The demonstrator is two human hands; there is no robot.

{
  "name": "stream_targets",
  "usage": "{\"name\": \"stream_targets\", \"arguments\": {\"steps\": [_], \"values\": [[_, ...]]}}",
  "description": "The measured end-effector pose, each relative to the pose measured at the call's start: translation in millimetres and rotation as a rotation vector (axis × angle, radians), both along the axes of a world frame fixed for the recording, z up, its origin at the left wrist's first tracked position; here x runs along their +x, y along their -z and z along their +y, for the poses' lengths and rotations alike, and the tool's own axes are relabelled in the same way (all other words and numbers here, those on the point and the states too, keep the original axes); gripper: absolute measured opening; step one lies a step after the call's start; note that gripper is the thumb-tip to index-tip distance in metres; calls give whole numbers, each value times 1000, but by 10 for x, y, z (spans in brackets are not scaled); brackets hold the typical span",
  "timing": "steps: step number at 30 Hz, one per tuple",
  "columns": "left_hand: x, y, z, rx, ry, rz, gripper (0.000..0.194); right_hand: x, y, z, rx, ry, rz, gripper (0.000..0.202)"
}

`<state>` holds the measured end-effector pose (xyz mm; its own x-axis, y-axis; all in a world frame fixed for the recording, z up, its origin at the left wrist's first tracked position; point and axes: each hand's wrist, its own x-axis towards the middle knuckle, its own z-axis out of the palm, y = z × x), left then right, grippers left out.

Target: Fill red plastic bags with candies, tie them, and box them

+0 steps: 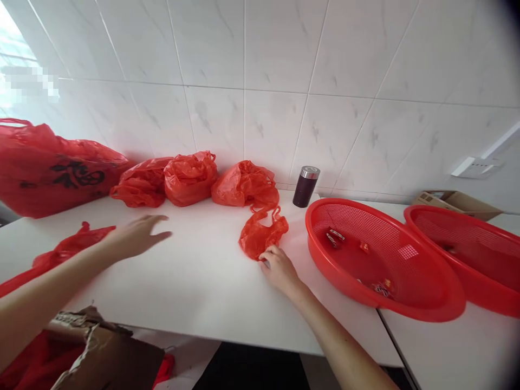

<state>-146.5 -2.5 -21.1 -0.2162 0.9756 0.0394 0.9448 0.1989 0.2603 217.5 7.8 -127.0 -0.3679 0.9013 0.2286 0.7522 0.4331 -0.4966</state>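
Hands well apart above a smooth white counter [182, 303]. Right hand [280, 266] pinches the lower edge of a small, crumpled, translucent red plastic bag [260, 236] between thumb and fingers; the bag lies on the counter, right of centre, loop handles pointing toward the wall. Left hand [140, 236] hovers palm inward, fingers extended and thumb spread away from them, nearest a flattened red plastic bag [67, 249] partly covered by the forearm. Behind, along the white marbled tile wall [276, 54], sit three bunched red plastic bundles [190, 181] side by side; to their left, a large red plastic carrier bag [36, 170] with black lettering. Right of the bundles stands an upright dark cylindrical flask [304, 189] with a silver lid. Nearer, on the right, a wide red perforated plastic basket [325, 262] holds a few small wrapped pieces [382, 288], too small to identify; a second red plastic basket [487, 281] sits just beside it. Lower left, below the counter's front edge, a torn brown cardboard box [122, 357] contains red material.
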Motion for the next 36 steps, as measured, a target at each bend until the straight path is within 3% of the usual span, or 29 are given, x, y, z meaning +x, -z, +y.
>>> {"name": "stream_targets", "arguments": {"steps": [2, 4, 7, 10, 13, 16, 18, 20, 23, 27, 29, 33, 35, 36], "values": [[515, 83, 135, -170, 161, -113, 57, -35, -7, -163, -6, -33, 21, 11], [997, 207, 268, -403, 185, -349, 67, -24, -8, -312, -16, -50, 42, 8], [1514, 401, 466, -428, 258, -457, 63, 90, 12, -472, -26, -38, 96, 9], [1762, 466, 605, -336, 353, -528, 39, 259, 6, -535, 28, 52, 167, 11], [1851, 385, 560, -232, 432, -628, 27, 353, -117, -517, 205, 150, 261, 9], [1879, 302, 325, -171, 484, -776, 27, 316, -359, -431, 414, 101, 265, 11], [1867, 294, 140, -171, 512, -928, 28, 261, -529, -349, 485, 57, 129, 25], [1812, 319, -7, -172, 511, -1068, 33, 228, -659, -282, 443, 14, -77, 24], [1628, 393, -97, -14, 371, -1141, 48, 260, -752, -294, 314, -50, -293, 17], [1301, 486, -57, 375, -72, -998, 56, 432, -765, -540, 280, -148, -366, 20], [1215, 481, -50, 426, -147, -931, 51, 520, -754, -669, 254, -178, -432, 22], [1395, 271, -188, 662, -29, -774, 34, 534, -727, -792, 217, -146, -574, 26], [1621, 114, -320, 689, 189, -598, 31, 449, -729, -809, 231, -165, -578, 24], [1738, 48, -387, 579, 356, -512, 32, 400, -735, -817, 244, -181, -562, 22]]}}
